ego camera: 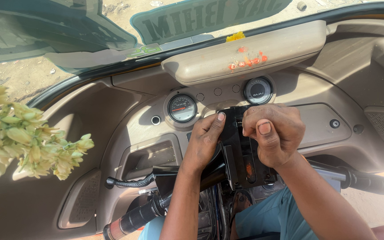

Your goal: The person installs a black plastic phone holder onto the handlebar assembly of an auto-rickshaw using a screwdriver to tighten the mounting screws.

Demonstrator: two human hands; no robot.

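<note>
Hands work on a black panel standing over the handlebar column, near the beige dashboard, below the two round gauges. Left hand lies flat along the panel's left edge, fingers extended, steadying it. Right hand is closed in a fist at the panel's top right; whatever it grips is hidden. Judgement: left-hand bracing should hold firm while pressure stays even, avoiding twist.
</note>
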